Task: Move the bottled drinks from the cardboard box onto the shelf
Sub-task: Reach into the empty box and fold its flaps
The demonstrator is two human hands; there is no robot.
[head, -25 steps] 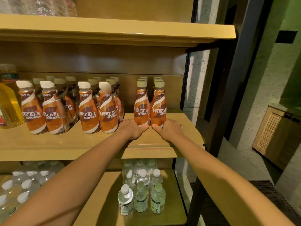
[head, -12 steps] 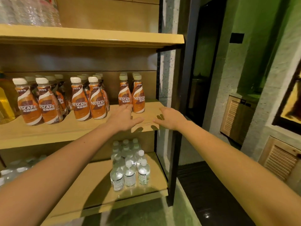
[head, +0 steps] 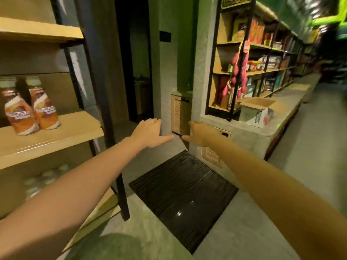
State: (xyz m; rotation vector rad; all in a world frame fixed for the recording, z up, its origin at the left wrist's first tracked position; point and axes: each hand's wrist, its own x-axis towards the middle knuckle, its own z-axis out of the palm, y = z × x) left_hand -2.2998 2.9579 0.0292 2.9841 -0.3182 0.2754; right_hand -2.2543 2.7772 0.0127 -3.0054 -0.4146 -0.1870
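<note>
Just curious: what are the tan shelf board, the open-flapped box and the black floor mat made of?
Tan shelf board: looks like wood or laminate, smooth and matt. Open-flapped box: cardboard, raw brown flaps, printed sides. Black floor mat: probably rubber or plastic, fine ribs, slight glare.

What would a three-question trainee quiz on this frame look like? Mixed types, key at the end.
1. True or false: the left hand grips a bottle.
2. Multiple choice: the cardboard box sits A) on the black floor mat, B) on the grey ledge, C) in the person's arms.
3. Fill in: the number of coffee bottles in view on the wooden shelf is ___.

Key: 1 false, its fingers are spread and hold nothing; 2 B; 3 two.
</note>
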